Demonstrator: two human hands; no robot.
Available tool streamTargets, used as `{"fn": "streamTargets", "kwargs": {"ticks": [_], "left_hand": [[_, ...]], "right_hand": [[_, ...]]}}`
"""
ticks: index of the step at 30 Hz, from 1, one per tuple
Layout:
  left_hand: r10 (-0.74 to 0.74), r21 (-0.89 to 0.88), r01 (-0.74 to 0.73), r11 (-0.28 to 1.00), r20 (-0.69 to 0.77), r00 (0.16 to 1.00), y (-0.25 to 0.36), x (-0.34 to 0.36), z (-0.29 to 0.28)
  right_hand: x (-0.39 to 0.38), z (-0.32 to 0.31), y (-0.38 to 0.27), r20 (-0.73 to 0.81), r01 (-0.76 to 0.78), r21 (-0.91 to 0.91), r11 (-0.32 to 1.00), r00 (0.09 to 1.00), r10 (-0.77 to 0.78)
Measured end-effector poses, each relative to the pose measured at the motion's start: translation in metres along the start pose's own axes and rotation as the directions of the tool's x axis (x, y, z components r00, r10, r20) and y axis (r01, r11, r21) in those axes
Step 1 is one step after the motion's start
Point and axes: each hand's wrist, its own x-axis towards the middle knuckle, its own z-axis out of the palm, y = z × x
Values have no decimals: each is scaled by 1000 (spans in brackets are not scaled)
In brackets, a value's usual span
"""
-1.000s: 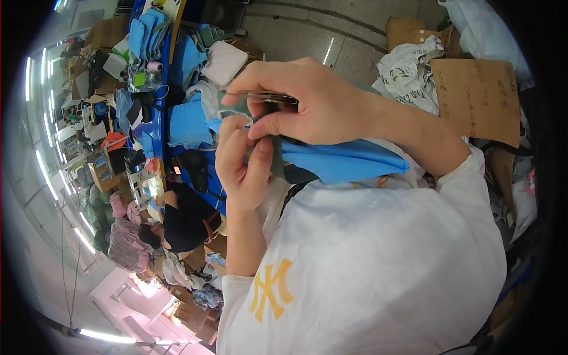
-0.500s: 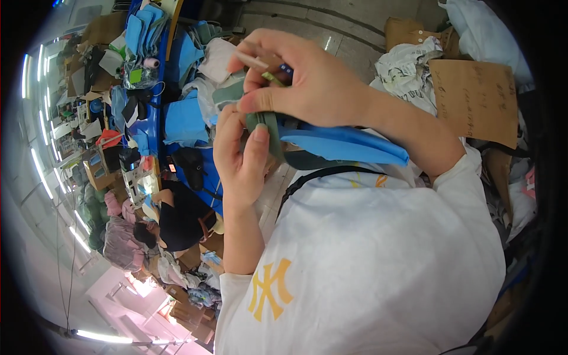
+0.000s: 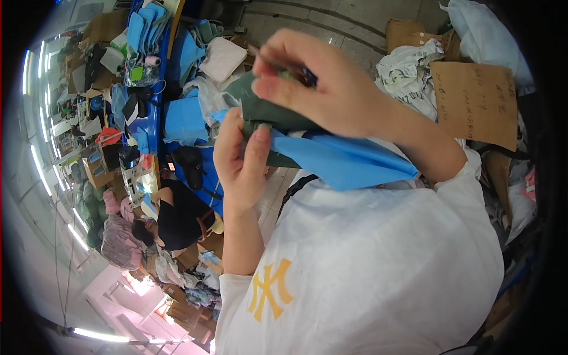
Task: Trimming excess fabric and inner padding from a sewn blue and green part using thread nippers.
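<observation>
My left hand (image 3: pixel 239 157) pinches the edge of a sewn cloth piece between thumb and fingers. The piece has a dark green side (image 3: pixel 263 105) and a bright blue side (image 3: pixel 349 160), which hangs toward my white shirt. Above it, my right hand (image 3: pixel 331 77) is curled around a small slim tool (image 3: pixel 299 74) that is dark with a yellow-green bit. Motion blur and the fingers hide most of this tool, so its kind does not show. My right fingertips are close over the green cloth.
Blue cloth pieces (image 3: pixel 186 121) and a white pad (image 3: pixel 223 59) lie on a blue table at left. A person in dark clothing (image 3: pixel 184 216) sits beyond, among cartons and bundles. Cardboard (image 3: pixel 473 103) and crumpled white bags (image 3: pixel 408 68) stand at right.
The green cloth has been turned and now spreads wider below my right hand. The blue side has unfolded lower over my shirt. My right hand has shifted slightly right.
</observation>
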Motion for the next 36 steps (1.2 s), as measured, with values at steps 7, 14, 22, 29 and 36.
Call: {"fn": "streamTargets", "kwargs": {"ticks": [7, 14, 22, 29, 36], "left_hand": [[20, 170, -8, 985, -70, 997, -3, 0, -6], [197, 411, -180, 894, 1, 980, -3, -4, -7], [208, 435, -207, 876, 45, 977, -5, -5, -8], [81, 262, -86, 961, 28, 996, -2, -2, -6], [16, 279, -30, 960, 53, 998, -11, -17, -1]], "right_hand": [[-19, -10, -27, 417, 42, -386, 922, 899, 134], [-22, -7, -23, 394, 58, -427, 902, 910, 127], [-19, -3, -23, 401, 44, -400, 915, 906, 132], [-18, -6, -22, 291, -156, 81, 984, 948, 127], [-1, -18, -16, 38, 133, 204, 970, 989, -144]]}}
